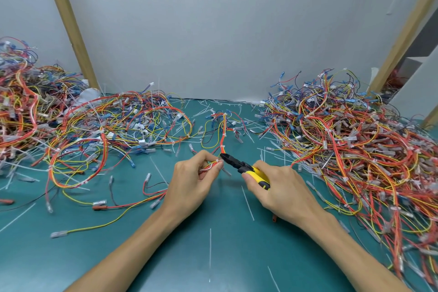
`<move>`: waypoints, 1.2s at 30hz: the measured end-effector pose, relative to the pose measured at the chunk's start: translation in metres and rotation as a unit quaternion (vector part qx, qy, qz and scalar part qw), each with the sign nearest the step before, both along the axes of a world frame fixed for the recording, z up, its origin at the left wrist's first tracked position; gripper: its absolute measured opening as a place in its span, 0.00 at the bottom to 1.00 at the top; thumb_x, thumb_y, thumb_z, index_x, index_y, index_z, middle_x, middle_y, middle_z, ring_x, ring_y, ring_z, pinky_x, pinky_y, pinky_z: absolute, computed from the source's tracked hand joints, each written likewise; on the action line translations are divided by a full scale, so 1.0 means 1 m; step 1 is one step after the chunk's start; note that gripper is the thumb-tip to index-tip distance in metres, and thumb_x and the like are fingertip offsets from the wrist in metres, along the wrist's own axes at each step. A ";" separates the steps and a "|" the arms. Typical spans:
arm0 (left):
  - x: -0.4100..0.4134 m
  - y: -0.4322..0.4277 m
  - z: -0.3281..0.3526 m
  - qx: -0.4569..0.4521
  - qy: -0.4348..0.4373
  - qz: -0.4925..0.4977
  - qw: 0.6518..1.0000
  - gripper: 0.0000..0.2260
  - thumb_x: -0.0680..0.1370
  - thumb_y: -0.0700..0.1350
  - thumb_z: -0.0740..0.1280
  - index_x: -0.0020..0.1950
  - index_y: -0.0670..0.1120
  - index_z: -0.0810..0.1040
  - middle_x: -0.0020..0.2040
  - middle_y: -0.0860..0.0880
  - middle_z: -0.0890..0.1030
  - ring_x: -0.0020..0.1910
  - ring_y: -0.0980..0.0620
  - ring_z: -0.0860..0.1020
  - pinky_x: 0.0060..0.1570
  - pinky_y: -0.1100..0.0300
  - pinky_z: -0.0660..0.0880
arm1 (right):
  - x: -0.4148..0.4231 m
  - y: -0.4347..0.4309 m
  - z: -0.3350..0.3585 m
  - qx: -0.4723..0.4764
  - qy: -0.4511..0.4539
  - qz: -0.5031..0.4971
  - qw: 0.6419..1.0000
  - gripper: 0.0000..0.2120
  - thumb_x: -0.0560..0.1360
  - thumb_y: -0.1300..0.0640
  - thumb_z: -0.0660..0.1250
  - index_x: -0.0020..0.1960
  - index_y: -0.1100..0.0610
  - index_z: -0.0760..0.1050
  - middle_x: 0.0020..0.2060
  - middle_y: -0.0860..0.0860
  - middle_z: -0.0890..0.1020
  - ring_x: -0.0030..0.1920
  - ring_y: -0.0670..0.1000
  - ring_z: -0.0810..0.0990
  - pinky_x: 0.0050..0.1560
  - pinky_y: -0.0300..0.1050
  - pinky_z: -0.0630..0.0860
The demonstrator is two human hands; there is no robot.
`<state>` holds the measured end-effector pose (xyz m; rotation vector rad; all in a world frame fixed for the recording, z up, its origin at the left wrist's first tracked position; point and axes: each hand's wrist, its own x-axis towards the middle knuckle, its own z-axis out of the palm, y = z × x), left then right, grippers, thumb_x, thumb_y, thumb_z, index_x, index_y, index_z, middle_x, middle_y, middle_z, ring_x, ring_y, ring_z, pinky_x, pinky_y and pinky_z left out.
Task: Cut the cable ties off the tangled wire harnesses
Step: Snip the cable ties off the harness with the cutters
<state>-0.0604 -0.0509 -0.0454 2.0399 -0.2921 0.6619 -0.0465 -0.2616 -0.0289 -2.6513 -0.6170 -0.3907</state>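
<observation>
Red-yellow harness [223, 140] pinched in left hand [189, 182], right hand [284, 189] gripping cutters [237, 164], tips against the harness

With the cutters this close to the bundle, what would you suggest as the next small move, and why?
Probably ease the tips of the cutters around the white cable tie and squeeze. The left hand pinches the wire harness right at that tie, and the right hand grips the cutters with their tips beside it, apparently not yet on it.

No readable text, label or number shows anywhere.
</observation>
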 end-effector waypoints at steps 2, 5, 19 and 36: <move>0.001 -0.001 0.000 -0.008 0.003 0.010 1.000 0.04 0.77 0.46 0.71 0.43 0.49 0.79 0.25 0.55 0.66 0.25 0.56 0.62 0.28 0.68 0.58 | 0.004 -0.003 -0.001 0.055 0.013 -0.022 0.998 0.19 0.77 0.37 0.58 0.40 0.52 0.71 0.25 0.48 0.72 0.31 0.53 0.71 0.35 0.50 0.69; 0.000 -0.002 0.002 0.000 0.019 0.006 1.000 0.02 0.77 0.46 0.70 0.46 0.51 0.79 0.26 0.54 0.63 0.26 0.55 0.62 0.28 0.68 0.59 | 0.014 -0.011 -0.003 0.143 0.013 -0.057 0.988 0.21 0.77 0.37 0.59 0.37 0.53 0.70 0.24 0.49 0.67 0.30 0.51 0.67 0.36 0.49 0.65; -0.008 -0.007 0.047 0.300 0.185 -0.185 0.917 0.33 0.74 0.35 0.61 0.79 0.48 0.56 0.72 0.51 0.68 0.70 0.57 0.61 0.72 0.68 0.52 | 0.021 -0.008 -0.017 0.420 0.117 -0.059 0.898 0.22 0.75 0.36 0.59 0.41 0.53 0.78 0.27 0.47 0.74 0.28 0.47 0.70 0.32 0.45 0.67; -0.042 0.070 0.029 0.316 0.162 -0.103 0.929 0.07 0.78 0.53 0.68 0.54 0.53 0.79 0.51 0.59 0.80 0.53 0.60 0.74 0.56 0.61 0.70 | 0.017 -0.006 -0.017 0.392 0.126 -0.051 0.910 0.17 0.81 0.43 0.60 0.42 0.52 0.78 0.29 0.47 0.74 0.30 0.47 0.71 0.36 0.48 0.69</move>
